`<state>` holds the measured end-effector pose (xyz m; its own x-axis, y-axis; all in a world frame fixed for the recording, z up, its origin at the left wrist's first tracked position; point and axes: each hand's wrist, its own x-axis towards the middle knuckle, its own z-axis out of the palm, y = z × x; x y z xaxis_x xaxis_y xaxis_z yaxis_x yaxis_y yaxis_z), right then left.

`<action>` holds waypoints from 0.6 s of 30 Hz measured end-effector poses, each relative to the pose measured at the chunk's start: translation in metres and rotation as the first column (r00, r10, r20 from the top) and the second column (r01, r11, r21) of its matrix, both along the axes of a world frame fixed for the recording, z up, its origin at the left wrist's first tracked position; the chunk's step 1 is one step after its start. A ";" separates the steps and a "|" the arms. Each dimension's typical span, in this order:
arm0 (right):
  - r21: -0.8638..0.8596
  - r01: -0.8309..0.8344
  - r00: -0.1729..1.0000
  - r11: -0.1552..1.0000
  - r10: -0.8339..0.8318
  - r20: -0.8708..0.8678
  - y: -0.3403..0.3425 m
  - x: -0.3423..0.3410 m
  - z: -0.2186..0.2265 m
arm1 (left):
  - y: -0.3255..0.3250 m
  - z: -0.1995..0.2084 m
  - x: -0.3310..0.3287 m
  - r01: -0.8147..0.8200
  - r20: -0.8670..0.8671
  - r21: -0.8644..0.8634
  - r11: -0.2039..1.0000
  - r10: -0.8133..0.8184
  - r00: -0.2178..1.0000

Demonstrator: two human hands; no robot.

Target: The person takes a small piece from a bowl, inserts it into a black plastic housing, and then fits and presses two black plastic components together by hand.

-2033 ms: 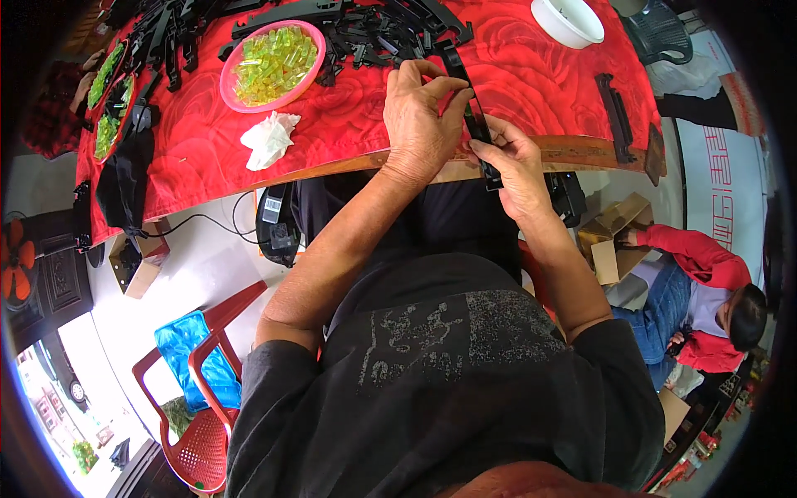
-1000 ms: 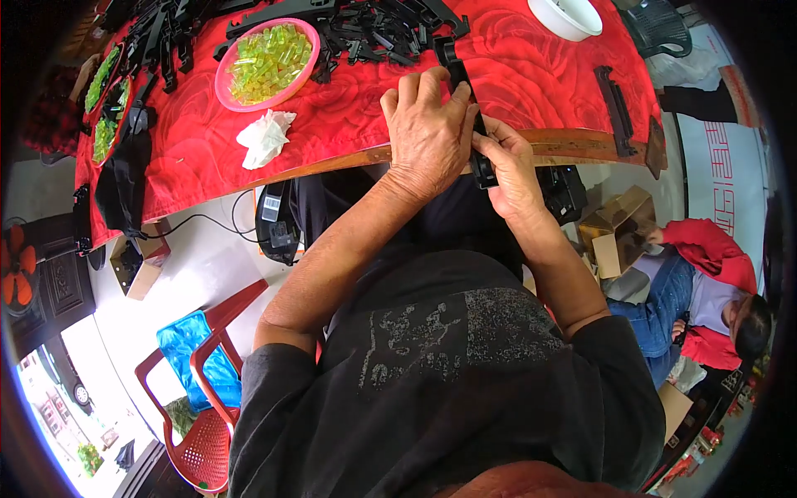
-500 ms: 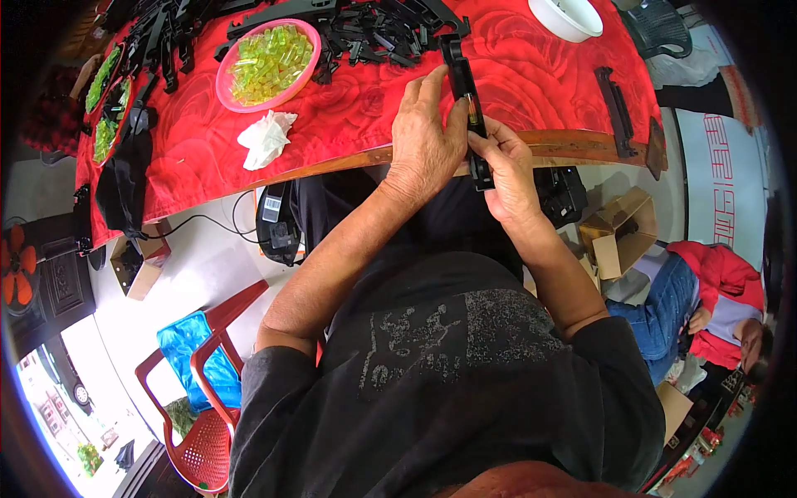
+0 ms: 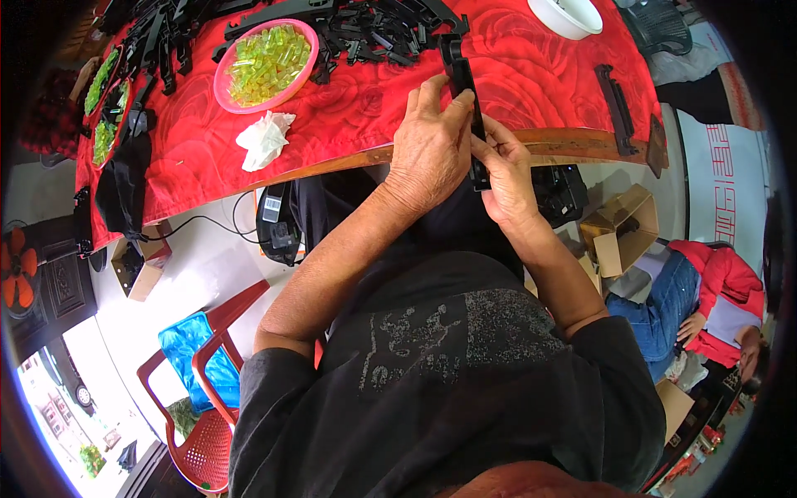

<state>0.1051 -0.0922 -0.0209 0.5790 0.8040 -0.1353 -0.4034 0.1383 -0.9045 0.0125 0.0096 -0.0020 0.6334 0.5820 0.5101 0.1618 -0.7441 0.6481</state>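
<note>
A long, narrow black plastic part (image 4: 462, 76) is held upright in front of me at the table's near edge. Around its lower end, my right hand (image 4: 508, 176) is closed, thumb against its face. My left hand (image 4: 429, 149) grips it from the left side, index finger and thumb bent against its middle. Whatever lies beneath the left fingertips is hidden. Left of the hands, a pink bowl (image 4: 219, 85) holds yellow-green clear tubes (image 4: 267, 65). A crumpled white tissue (image 4: 266, 141) rests below the bowl.
Small black parts (image 4: 374, 35) lie heaped at the far middle of the red-covered table (image 4: 357, 108). A white basin (image 4: 573, 18) and a black strip (image 4: 614, 108) are at the right. Another person (image 4: 706, 299) sits to the right, near a cardboard box (image 4: 623, 232).
My left thumb has shifted up along the black part, and the hand has turned over its middle. The small yellowish piece seen in the slot before is now covered. The right hand barely moved.
</note>
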 end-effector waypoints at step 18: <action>0.014 0.008 0.994 1.000 -0.006 -0.106 0.000 -0.002 -0.013 | -0.004 -0.006 0.002 0.000 0.084 -0.312 0.950 0.028 0.996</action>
